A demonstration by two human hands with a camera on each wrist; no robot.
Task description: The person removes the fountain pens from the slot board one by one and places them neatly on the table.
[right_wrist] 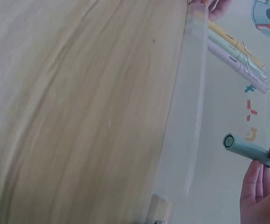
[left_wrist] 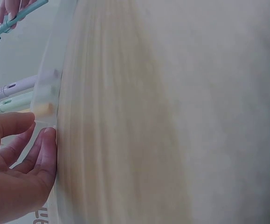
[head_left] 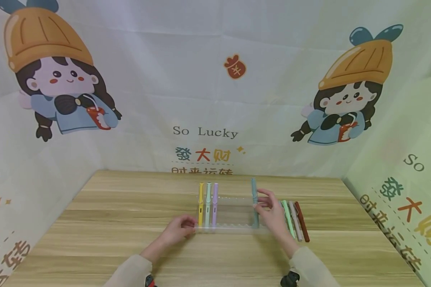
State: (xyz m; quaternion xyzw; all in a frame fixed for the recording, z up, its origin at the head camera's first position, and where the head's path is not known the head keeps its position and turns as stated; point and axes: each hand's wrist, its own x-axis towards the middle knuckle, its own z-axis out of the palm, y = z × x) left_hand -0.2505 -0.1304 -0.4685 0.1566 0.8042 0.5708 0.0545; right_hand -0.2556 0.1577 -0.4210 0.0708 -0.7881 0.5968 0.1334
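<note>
A clear plastic pen stand with scalloped rails lies across the table in front of me. At its left end stand a yellow pen, a mint green pen and a lilac pen side by side. My left hand pinches the stand's near left corner between thumb and fingers, as the left wrist view shows close up. Toward the right end, my right hand grips a grey-blue pen between thumb and fingers, its lower end over the near rail. In the right wrist view this pen points its round end toward the rail.
Right of the stand, a bright green pen, a grey-pink pen and a dark red pen lie together on the wooden table. A printed cloth hangs behind the table and along its sides.
</note>
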